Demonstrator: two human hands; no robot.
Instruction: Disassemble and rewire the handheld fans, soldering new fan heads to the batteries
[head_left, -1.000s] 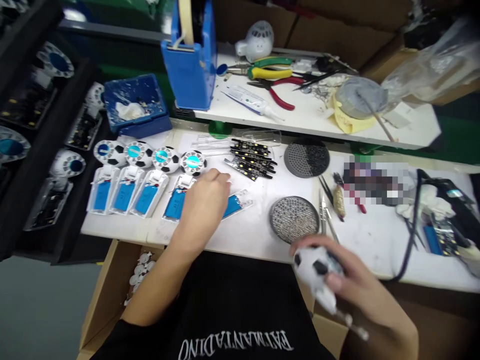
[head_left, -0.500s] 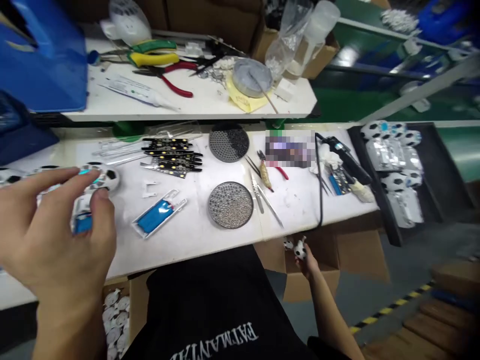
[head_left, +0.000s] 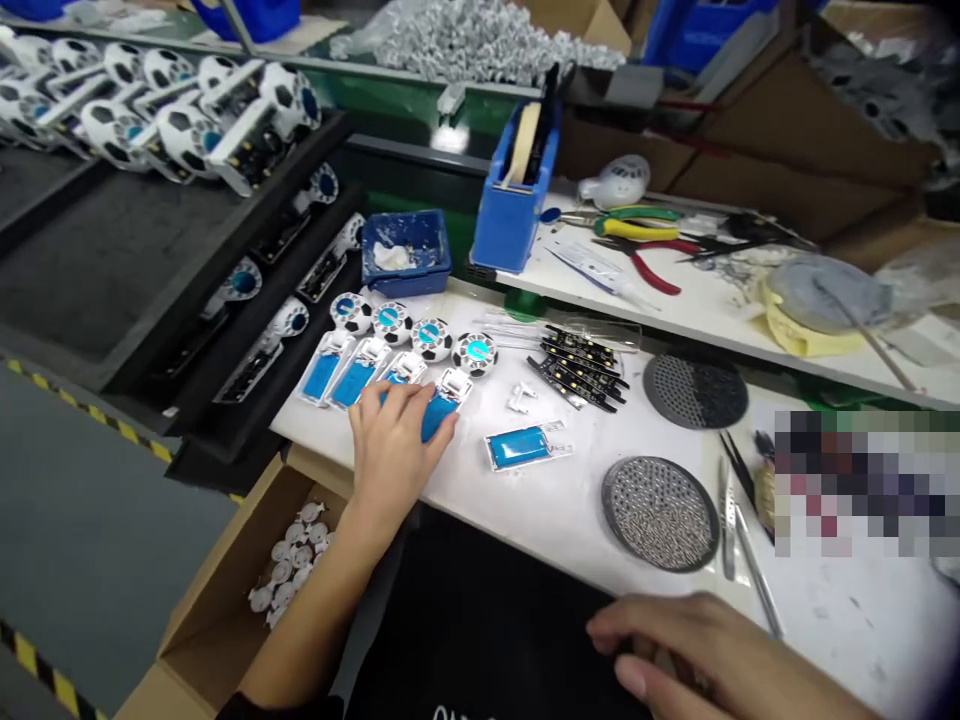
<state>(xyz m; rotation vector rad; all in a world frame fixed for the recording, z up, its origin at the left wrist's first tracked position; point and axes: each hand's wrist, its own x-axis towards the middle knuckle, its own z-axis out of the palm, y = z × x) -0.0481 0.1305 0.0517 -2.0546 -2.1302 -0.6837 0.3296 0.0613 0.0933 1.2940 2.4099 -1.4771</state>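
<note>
1. Left grip point(head_left: 397, 438): closed on the fan point(head_left: 455, 384), row's three o'clock end.
2. Right grip point(head_left: 686, 640), left's four o'clock: half-open, apparently empty.
3. Judged part-done: row's cells point(head_left: 354, 385) seated; boards point(head_left: 581, 368) loose, two o'clock.

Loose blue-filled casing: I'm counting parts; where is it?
At the head view's centre, the loose blue-filled casing lies right of the left hand, below the small white bracket.

No legible text; only cropped white lettering point(head_left: 454, 713) low on the black fabric shirt point(head_left: 487, 615).
</note>
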